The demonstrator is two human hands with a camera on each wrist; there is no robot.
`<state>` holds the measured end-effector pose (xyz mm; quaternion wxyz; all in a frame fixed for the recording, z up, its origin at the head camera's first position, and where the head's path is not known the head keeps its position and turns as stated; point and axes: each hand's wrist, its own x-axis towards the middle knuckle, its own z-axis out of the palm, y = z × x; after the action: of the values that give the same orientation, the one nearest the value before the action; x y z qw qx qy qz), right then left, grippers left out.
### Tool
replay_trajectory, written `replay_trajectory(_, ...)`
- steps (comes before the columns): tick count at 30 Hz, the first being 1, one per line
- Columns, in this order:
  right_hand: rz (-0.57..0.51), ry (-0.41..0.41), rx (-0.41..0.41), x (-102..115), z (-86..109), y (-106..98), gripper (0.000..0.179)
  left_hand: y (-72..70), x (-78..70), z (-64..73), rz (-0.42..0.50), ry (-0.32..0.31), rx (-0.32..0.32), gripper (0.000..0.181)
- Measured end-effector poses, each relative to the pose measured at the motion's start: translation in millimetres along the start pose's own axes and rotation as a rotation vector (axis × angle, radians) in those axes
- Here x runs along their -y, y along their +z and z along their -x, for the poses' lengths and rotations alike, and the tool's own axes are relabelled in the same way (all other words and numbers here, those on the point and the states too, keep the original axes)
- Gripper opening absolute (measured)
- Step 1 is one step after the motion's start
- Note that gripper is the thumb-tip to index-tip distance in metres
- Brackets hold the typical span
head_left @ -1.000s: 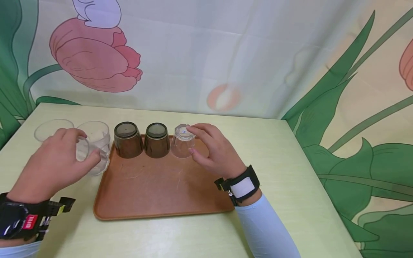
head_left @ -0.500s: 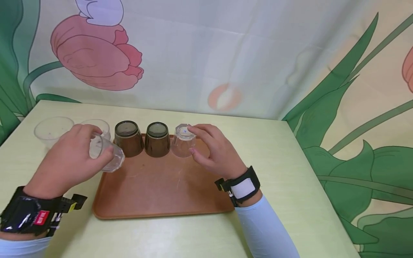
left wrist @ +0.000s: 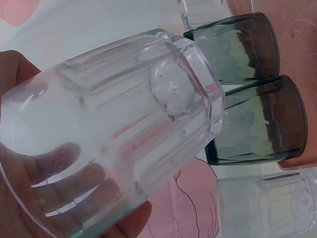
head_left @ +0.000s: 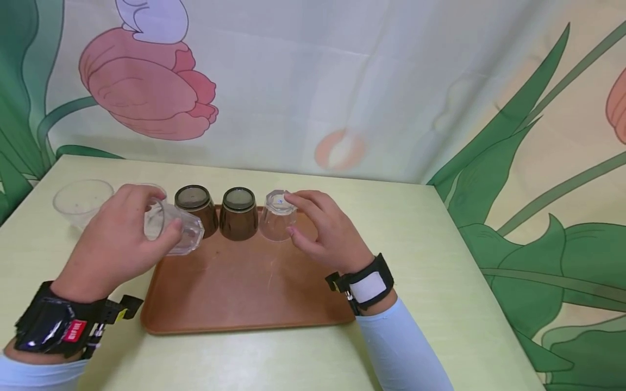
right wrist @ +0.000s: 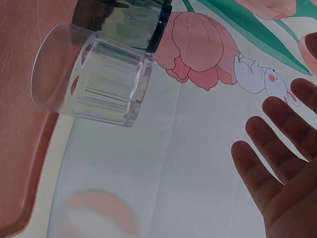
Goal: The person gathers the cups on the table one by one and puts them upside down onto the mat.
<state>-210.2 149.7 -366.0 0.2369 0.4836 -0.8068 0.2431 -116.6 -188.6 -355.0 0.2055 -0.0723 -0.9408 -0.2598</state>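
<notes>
My left hand grips a clear drinking glass near its rim, tilted so its faceted base points right. In the head view the glass overlaps the tray's left end and the first dark glass. A second dark glass and another clear glass follow to the right, all upside down along the back of the brown tray. Beside that clear glass my right hand is held with fingers extended; the right wrist view shows its fingers apart from the glass.
Two more clear glasses stand on the table left of the tray: one at the far left, the other mostly hidden behind my left hand. A printed curtain hangs behind the pale table.
My left hand has lifted the clear glass from left of the tray and carried it rightward to the tray's left end, its base turning more to the right. My right hand stays put.
</notes>
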Motion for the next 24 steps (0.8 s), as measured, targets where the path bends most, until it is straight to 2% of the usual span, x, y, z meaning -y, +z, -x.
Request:
replay_trajectory(8,-0.005,-0.009,-0.004,0.0,-0.4,-1.1,0.053,4.0,-11.6,-3.6,0.052,0.063,-0.059,0.053)
replay_trajectory(11,-0.005,-0.008,0.0,-0.3,0.0,-0.5,0.054,5.7,-17.7,-4.2,0.066,0.066,-0.065,0.053)
replay_trajectory(24,0.003,-0.031,0.009,-0.5,-0.5,3.0,0.057,12.5,-35.7,-5.6,0.072,0.171,-0.129,0.053)
